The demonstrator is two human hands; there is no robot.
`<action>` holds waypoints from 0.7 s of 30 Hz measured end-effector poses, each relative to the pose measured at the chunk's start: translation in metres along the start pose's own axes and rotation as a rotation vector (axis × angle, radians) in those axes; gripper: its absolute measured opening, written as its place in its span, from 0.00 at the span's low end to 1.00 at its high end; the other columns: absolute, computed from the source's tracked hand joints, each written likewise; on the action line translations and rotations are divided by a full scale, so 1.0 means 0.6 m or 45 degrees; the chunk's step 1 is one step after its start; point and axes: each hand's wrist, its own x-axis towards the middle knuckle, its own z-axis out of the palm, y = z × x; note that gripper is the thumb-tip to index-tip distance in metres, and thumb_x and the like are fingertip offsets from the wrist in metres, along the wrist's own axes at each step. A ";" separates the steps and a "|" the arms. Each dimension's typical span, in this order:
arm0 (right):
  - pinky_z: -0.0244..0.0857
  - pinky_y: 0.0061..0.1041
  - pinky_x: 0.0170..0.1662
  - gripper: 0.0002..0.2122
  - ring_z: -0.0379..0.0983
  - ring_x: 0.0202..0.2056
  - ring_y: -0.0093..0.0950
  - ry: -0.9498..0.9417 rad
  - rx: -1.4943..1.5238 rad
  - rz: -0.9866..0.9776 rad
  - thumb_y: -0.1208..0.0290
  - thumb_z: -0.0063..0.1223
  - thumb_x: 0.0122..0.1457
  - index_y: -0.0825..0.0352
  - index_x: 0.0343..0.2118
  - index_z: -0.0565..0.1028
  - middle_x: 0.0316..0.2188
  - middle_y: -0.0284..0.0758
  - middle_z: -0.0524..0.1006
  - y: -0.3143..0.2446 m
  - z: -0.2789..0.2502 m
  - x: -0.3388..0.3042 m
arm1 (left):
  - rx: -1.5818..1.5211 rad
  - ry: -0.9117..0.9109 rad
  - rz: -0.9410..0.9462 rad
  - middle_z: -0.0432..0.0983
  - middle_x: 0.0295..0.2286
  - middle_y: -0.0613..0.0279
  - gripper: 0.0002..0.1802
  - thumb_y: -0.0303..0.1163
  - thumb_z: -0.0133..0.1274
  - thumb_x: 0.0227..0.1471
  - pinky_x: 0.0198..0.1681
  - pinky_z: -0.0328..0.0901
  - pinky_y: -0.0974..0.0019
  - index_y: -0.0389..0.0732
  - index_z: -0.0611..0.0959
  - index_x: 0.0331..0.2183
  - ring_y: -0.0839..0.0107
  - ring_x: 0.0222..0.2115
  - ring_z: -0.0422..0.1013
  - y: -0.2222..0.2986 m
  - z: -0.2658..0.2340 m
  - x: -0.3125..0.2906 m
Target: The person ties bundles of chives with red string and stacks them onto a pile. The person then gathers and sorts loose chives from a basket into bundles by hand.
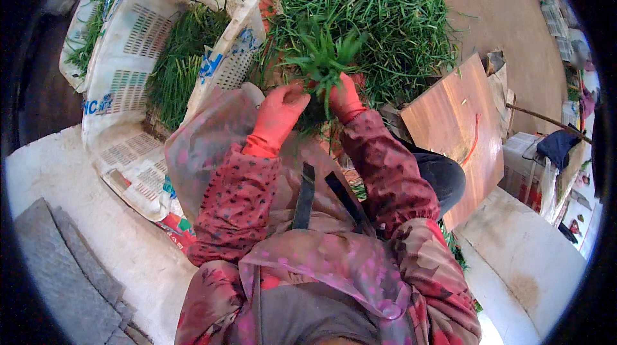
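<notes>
Both my hands wear orange-red rubber gloves and work close together in front of me. My right hand (344,99) is closed round a small bunch of green stalks (326,55), its leafy tips spreading up and away from me. Just left of it, my left hand (281,113) has its fingers curled together; I cannot make out whether anything is in them. Beyond the hands lies a large loose heap of long green stalks (385,17). More greens (189,62) lie in a white plastic basket (116,120) to the left.
Behind the basket stands another white container (80,39) with greens. To my right leans a wooden board (466,133) with a red cord (474,139) on it. Past it are cardboard boxes (522,168) and a stick (549,120). Grey flat sheets (64,268) lie at lower left.
</notes>
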 end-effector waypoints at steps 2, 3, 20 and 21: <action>0.68 0.31 0.39 0.11 0.76 0.35 0.38 0.094 0.054 -0.105 0.68 0.57 0.51 0.65 0.37 0.76 0.33 0.43 0.78 0.010 -0.003 -0.003 | -0.336 -0.088 -0.043 0.77 0.37 0.56 0.28 0.46 0.58 0.46 0.43 0.68 0.60 0.38 0.74 0.46 0.60 0.40 0.73 0.008 0.002 -0.025; 0.68 0.30 0.39 0.12 0.76 0.35 0.37 0.172 0.113 -0.204 0.68 0.57 0.51 0.65 0.38 0.76 0.33 0.43 0.78 0.007 0.001 -0.005 | -0.702 -0.280 -0.302 0.76 0.38 0.54 0.32 0.51 0.56 0.48 0.43 0.68 0.57 0.36 0.73 0.47 0.58 0.40 0.73 0.011 0.008 -0.048; 0.59 0.39 0.55 0.23 0.66 0.51 0.33 -0.081 -0.587 -1.101 0.61 0.49 0.56 0.67 0.53 0.67 0.53 0.38 0.69 -0.221 -0.032 -0.275 | -1.598 -0.758 -0.330 0.73 0.39 0.52 0.30 0.48 0.50 0.52 0.46 0.67 0.52 0.37 0.71 0.50 0.52 0.40 0.72 0.081 0.006 -0.106; 0.58 0.39 0.56 0.26 0.65 0.52 0.34 -0.242 -0.423 -1.038 0.59 0.51 0.56 0.67 0.55 0.65 0.54 0.38 0.67 -0.223 -0.042 -0.296 | -1.203 -0.683 -0.242 0.75 0.35 0.54 0.26 0.42 0.53 0.51 0.44 0.69 0.57 0.36 0.73 0.48 0.57 0.39 0.73 0.139 -0.022 -0.139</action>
